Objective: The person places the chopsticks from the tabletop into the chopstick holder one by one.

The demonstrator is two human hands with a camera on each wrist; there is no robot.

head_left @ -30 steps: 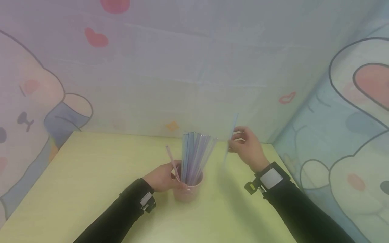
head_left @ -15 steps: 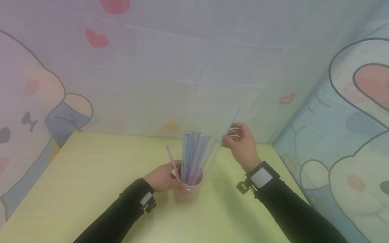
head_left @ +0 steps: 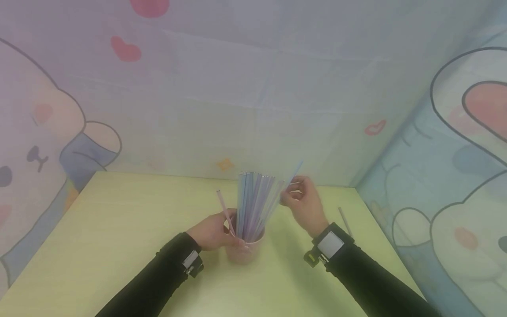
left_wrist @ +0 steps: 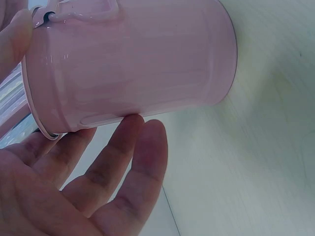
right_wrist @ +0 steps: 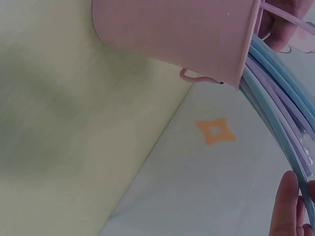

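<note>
A small pink bucket (head_left: 242, 256) stands on the table, holding a bundle of blue and purple translucent straws (head_left: 250, 202). My left hand (head_left: 211, 231) grips its left side near the rim; in the left wrist view, fingers (left_wrist: 150, 157) lie against the bucket wall. One pink straw (head_left: 222, 208) leans left over that hand. To the right, my right hand (head_left: 304, 203) pinches a light blue straw (head_left: 295, 172), tilted up to the right. In the right wrist view that blue straw (right_wrist: 275, 120) passes into the bucket mouth; its bottom end is hidden inside.
A single thin straw (head_left: 344, 220) lies on the yellow table (head_left: 138, 207) beside my right forearm, which partly covers it. A cartoon-printed cloth (head_left: 253, 88) hangs behind the table, with more at both sides.
My right hand has moved left and lately down, bringing the blue straw from beside the bucket into its mouth. The straw lying at the right has come into view. My left hand stays put.
</note>
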